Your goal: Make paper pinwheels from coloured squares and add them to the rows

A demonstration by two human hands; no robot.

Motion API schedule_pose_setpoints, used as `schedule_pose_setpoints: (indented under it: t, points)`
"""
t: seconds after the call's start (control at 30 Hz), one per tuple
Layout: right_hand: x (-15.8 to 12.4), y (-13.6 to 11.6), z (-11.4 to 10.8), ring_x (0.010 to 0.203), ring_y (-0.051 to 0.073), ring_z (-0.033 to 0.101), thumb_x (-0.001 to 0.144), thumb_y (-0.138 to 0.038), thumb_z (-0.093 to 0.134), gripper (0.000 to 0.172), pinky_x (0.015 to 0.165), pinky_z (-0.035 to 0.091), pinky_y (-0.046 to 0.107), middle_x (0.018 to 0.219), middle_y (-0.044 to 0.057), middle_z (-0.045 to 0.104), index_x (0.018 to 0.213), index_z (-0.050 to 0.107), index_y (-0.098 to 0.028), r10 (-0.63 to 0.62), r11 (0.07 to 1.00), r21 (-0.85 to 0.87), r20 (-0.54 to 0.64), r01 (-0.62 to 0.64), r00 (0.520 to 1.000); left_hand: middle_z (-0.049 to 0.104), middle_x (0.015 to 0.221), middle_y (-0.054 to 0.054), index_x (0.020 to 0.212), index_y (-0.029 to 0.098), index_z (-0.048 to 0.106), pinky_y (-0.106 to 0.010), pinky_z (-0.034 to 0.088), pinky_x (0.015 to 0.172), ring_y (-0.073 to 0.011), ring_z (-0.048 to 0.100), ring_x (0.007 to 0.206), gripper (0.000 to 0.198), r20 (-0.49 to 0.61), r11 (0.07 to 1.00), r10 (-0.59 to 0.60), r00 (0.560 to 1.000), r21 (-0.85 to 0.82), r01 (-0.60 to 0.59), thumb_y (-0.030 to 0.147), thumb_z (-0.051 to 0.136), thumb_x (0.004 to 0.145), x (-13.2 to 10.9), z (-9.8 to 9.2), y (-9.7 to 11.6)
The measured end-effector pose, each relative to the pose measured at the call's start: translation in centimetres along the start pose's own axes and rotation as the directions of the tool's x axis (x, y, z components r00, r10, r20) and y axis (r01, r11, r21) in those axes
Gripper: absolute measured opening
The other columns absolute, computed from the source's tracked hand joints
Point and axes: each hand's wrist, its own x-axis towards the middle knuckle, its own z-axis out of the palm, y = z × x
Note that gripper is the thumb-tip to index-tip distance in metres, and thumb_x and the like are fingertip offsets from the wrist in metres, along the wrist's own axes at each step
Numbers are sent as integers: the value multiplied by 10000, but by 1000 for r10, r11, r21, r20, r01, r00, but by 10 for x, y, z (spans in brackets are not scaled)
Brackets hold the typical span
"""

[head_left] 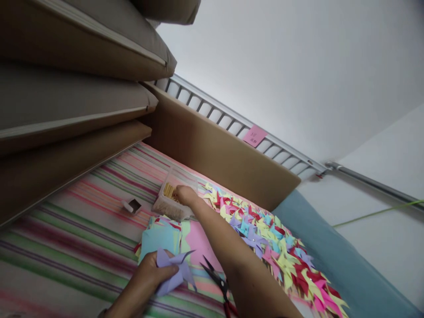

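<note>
My left hand [153, 274] is closed on a purple paper pinwheel [180, 276], its thumb pressed over the folded middle. Farther off, my right hand [184, 194] reaches into a clear plastic box [169, 211]. Short golden sticks [168, 190] lie in that box beside the hand. The right fingertips are hidden inside it, so what they touch does not show. Between my arms lie pliers [215, 276] with dark jaws and red handles. A stack of blue cut paper [161, 238] sits just beyond my left hand, beside a pink sheet [200, 243].
Many coloured paper pinwheels [265, 240] cover the right side of the striped cloth [99, 212]. A small open box [131, 206] stands left of the plastic box. A brown board [212, 137] borders the back, before a metal rail [232, 117]. Thick cushions [76, 97] are stacked at left.
</note>
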Motion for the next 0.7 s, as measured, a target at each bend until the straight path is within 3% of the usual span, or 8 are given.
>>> schedule_pose_setpoints:
  t: [0.1, 0.2, 0.3, 0.4, 0.47, 0.57, 0.7]
  points:
    - [-3, 4, -18, 986, 201, 588, 906, -309, 540, 265, 842, 499, 409, 1166, 77, 574, 1130, 563, -169, -16, 999, 38, -22, 16, 1000, 568, 486, 12, 618, 137, 648, -254, 296, 519, -142, 452, 489, 275, -25, 1000, 9, 1000, 3, -9, 353, 764, 493, 1, -3, -2]
    - [-18, 4, -44, 1053, 233, 547, 883, -232, 556, 161, 916, 426, 407, 1077, 114, 611, 975, 630, -122, 11, 993, 118, -123, 3, 992, 574, 488, 14, 623, 139, 655, -252, 311, 517, -146, 466, 486, 287, -36, 999, 32, 999, 18, -31, 364, 775, 489, 1, -5, 2]
    - [-58, -4, -67, 1072, 232, 523, 864, -178, 524, 136, 918, 389, 346, 1005, 118, 632, 886, 655, -145, 75, 967, 254, -248, -10, 966, 582, 490, 19, 602, 154, 661, -251, 330, 513, -150, 484, 484, 270, -21, 996, 55, 998, 75, -53, 360, 790, 486, -2, -7, 8]
    - [-119, -19, -71, 813, 170, 600, 865, -217, 481, 171, 722, 461, 271, 812, 43, 643, 902, 642, -176, 179, 895, 445, -289, -34, 940, 591, 501, 22, 612, 160, 679, -244, 346, 510, -146, 495, 491, 242, -27, 979, 119, 992, 169, -113, 349, 789, 508, -10, -9, 12]
    - [-164, -29, -64, 557, 130, 561, 857, -245, 457, 195, 513, 441, 226, 629, -2, 591, 889, 628, -157, 242, 813, 579, -242, -60, 940, 583, 500, 23, 611, 155, 685, -235, 343, 496, -136, 486, 483, 226, -20, 957, 171, 985, 240, -161, 348, 777, 535, -21, -9, 12]
    - [-227, -44, -45, 399, 90, 450, 819, -290, 485, 199, 385, 365, 192, 503, -45, 506, 843, 612, -139, 304, 665, 741, -157, -91, 940, 638, 593, -16, 637, 153, 704, -243, 397, 527, -157, 543, 552, 211, 74, 911, 248, 966, 320, -258, 358, 740, 599, -48, -5, 13]
    - [-289, -66, -27, 389, 62, 407, 729, -324, 584, 177, 370, 308, 167, 483, -54, 495, 746, 596, -149, 362, 198, 973, 35, -114, 931, 697, 749, -59, 672, 189, 716, -318, 480, 752, -228, 626, 804, 134, 150, 807, 397, 906, 413, -422, 322, 701, 672, -103, 7, 25]
